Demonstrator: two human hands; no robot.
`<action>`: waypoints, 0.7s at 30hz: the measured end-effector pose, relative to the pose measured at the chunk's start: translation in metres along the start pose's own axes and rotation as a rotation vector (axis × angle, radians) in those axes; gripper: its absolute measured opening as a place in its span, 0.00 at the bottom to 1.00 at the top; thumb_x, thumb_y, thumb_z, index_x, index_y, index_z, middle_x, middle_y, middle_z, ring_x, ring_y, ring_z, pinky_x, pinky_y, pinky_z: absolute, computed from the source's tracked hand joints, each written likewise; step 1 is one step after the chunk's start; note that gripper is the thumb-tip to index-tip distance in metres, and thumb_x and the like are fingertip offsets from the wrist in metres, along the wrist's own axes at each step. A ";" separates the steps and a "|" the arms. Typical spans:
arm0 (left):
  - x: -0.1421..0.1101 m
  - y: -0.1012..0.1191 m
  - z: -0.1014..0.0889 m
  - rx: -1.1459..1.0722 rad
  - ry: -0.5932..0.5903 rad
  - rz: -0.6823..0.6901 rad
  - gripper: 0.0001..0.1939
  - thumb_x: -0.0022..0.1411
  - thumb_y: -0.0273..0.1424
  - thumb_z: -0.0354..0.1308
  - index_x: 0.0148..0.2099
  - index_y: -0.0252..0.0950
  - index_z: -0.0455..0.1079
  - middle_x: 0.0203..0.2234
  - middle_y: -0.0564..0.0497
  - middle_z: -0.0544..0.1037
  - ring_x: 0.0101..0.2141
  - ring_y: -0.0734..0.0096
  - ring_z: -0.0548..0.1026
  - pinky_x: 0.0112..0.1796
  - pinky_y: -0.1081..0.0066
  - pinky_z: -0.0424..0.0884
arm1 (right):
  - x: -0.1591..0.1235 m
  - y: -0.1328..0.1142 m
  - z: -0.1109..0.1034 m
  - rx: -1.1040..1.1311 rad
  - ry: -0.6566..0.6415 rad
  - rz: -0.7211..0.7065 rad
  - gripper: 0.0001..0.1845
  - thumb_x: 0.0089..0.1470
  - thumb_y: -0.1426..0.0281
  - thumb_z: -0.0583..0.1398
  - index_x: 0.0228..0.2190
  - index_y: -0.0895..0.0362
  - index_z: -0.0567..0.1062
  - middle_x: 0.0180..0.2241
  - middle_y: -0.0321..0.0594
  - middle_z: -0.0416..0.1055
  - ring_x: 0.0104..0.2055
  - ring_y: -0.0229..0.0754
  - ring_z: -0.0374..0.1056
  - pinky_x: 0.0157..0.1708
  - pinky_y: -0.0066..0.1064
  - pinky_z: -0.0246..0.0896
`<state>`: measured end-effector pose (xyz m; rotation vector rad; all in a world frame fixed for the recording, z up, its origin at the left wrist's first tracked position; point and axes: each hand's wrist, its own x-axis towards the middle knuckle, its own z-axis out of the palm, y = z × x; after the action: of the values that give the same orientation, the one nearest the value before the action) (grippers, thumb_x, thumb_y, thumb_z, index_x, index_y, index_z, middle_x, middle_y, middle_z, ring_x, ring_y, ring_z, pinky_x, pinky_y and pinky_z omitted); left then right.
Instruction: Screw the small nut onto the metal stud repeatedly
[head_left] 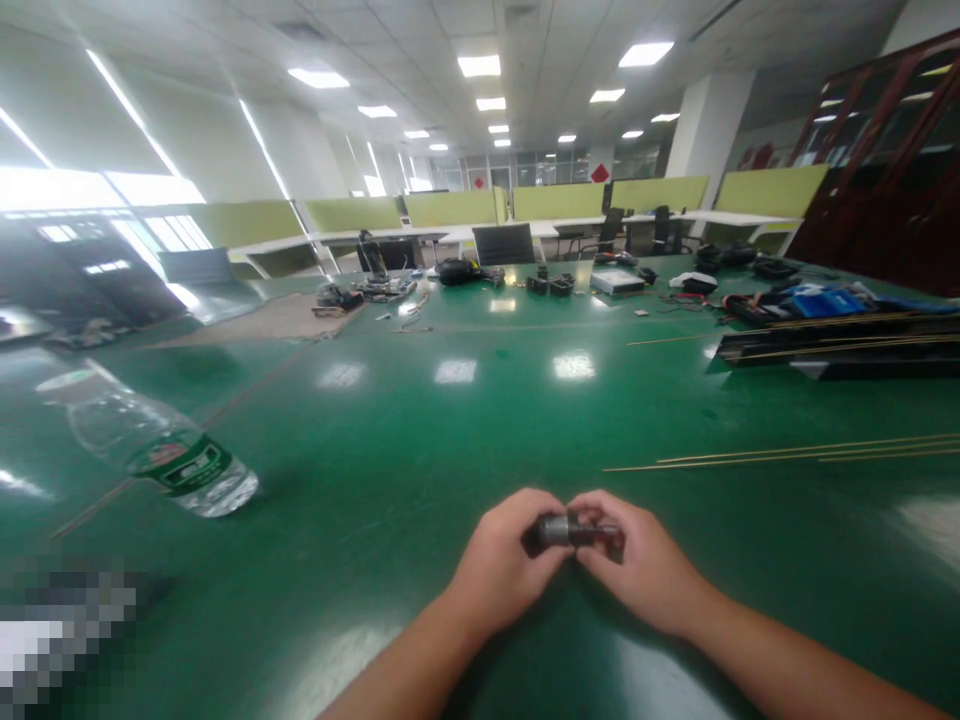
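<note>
Both of my hands meet low in the head view, just above the green tabletop (390,440). Between them lies a small dark cylindrical part with a grey metal band (555,530), held roughly level. My left hand (506,550) is closed around its left end, thumb below and fingers above. My right hand (637,560) grips the thinner right end, a dark shaft-like piece, between thumb and curled fingers. The fingers hide much of the part, and its exact kind cannot be made out.
A clear plastic bottle with a green label (184,465) is at the left. Thin brass-coloured rods (750,459) lie at right, with black channel pieces (840,345) behind them. Tools, a white box (617,281) and black parts line the far side. A pixelated object (67,630) sits lower left.
</note>
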<state>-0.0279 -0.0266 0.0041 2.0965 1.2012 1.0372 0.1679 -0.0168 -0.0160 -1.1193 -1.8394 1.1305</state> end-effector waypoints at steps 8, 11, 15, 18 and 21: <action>-0.003 -0.003 -0.003 -0.055 0.029 -0.080 0.14 0.56 0.20 0.61 0.44 0.40 0.71 0.41 0.52 0.79 0.42 0.69 0.76 0.45 0.70 0.70 | -0.001 0.004 0.001 0.027 -0.016 0.006 0.20 0.49 0.78 0.59 0.45 0.55 0.70 0.34 0.37 0.72 0.32 0.38 0.70 0.31 0.28 0.64; -0.001 -0.004 -0.003 -0.089 0.008 -0.126 0.15 0.57 0.22 0.62 0.45 0.40 0.71 0.43 0.53 0.78 0.44 0.70 0.75 0.46 0.70 0.69 | -0.002 0.002 0.000 0.018 -0.021 0.022 0.20 0.49 0.78 0.59 0.46 0.55 0.70 0.35 0.37 0.73 0.30 0.37 0.69 0.30 0.27 0.63; -0.002 -0.003 -0.003 -0.055 -0.011 -0.116 0.14 0.58 0.26 0.64 0.47 0.41 0.71 0.40 0.53 0.78 0.42 0.70 0.75 0.44 0.70 0.69 | -0.002 -0.002 -0.002 -0.011 -0.013 0.037 0.20 0.49 0.77 0.60 0.45 0.56 0.71 0.30 0.35 0.73 0.27 0.37 0.66 0.28 0.27 0.61; -0.001 0.000 -0.004 -0.052 -0.021 -0.060 0.13 0.58 0.27 0.64 0.47 0.40 0.71 0.40 0.52 0.77 0.42 0.70 0.74 0.44 0.71 0.68 | -0.002 -0.002 -0.001 0.000 0.003 0.032 0.19 0.49 0.76 0.61 0.45 0.56 0.71 0.31 0.36 0.73 0.27 0.37 0.66 0.28 0.27 0.61; 0.000 0.002 -0.005 -0.067 -0.032 0.006 0.12 0.58 0.28 0.64 0.46 0.39 0.72 0.40 0.51 0.77 0.42 0.69 0.74 0.45 0.70 0.68 | -0.003 -0.001 0.000 0.060 0.026 0.024 0.21 0.51 0.75 0.61 0.48 0.55 0.69 0.35 0.37 0.73 0.29 0.37 0.67 0.30 0.27 0.62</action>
<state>-0.0307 -0.0275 0.0086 2.0582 1.1300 1.0292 0.1683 -0.0196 -0.0150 -1.1200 -1.7651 1.1714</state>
